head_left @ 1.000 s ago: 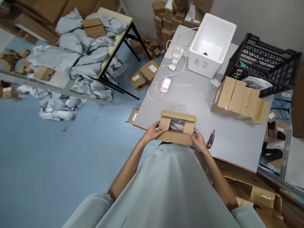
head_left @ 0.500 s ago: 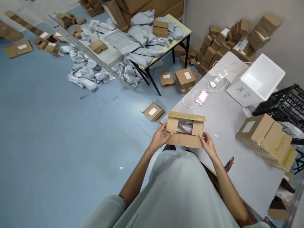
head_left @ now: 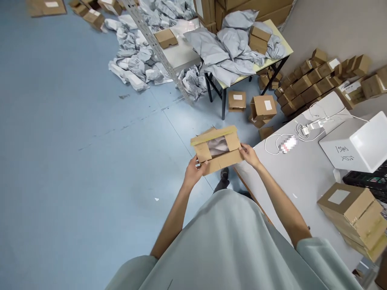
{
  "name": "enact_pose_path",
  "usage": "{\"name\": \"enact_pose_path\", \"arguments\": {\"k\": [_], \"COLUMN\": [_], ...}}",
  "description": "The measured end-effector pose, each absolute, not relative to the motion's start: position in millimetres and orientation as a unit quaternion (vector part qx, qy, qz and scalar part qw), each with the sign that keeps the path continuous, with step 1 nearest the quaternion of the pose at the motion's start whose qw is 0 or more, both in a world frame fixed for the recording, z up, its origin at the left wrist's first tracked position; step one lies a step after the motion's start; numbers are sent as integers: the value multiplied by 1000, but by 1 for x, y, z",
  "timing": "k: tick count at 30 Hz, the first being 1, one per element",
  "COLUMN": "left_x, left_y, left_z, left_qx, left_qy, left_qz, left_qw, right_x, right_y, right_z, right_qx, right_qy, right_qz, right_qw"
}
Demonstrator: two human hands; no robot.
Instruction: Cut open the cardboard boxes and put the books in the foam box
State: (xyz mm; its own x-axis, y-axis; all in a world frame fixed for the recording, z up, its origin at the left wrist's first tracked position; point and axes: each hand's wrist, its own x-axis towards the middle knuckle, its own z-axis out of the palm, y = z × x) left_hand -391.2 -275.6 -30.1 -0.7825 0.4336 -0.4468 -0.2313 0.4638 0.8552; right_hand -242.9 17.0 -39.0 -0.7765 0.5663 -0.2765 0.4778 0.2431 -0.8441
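Between my two hands I hold a small brown cardboard box [head_left: 222, 162] in front of my body, above the floor and just left of the table edge. Its near side flaps stand open, and a strip of yellowish tape runs along the upper flap. Through the gap a crumpled pale wrapping [head_left: 217, 146] shows inside; what it covers is hidden. My left hand [head_left: 193, 173] grips the box's near left corner, thumb on the lower flap. On the right end, my right hand [head_left: 249, 155] pinches the box's edge.
A grey table [head_left: 290, 177] on my right bears stacked cardboard boxes [head_left: 347, 213], a white bin [head_left: 350, 149] and a power strip [head_left: 317, 123] with cables. Ahead, grey mailing bags [head_left: 232, 44] cover a yellow-topped table. More boxes [head_left: 262, 106] and bags [head_left: 136, 64] lie on the blue floor [head_left: 75, 169].
My view has turned left, and my hands have carried the box away from the table, over the floor. The box is now tilted, with its right end higher. Both hands keep their hold.
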Motion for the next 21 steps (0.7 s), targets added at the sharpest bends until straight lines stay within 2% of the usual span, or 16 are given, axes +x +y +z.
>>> {"name": "enact_pose_path", "arguments": {"k": [5, 10, 15, 21], "left_x": [-426, -437, -424, -389], "left_y": [-272, -281, -263, -174], "left_z": [-52, -62, -66, -62], "left_qx": [-47, -80, -34, 83], "left_qy": [802, 819, 810, 783], "left_qz": [471, 449, 470, 459], "left_qw": [364, 349, 349, 412], "right_x": [-312, -302, -223, -91], "right_y": [28, 34, 27, -1], "right_z": [-43, -33, -19, 7], "right_qx": [-370, -412, -408, -519], "right_qy": [-797, -797, -754, -650], "right_qz": [476, 439, 515, 537], "right_qw": [-42, -45, 15, 145]}}
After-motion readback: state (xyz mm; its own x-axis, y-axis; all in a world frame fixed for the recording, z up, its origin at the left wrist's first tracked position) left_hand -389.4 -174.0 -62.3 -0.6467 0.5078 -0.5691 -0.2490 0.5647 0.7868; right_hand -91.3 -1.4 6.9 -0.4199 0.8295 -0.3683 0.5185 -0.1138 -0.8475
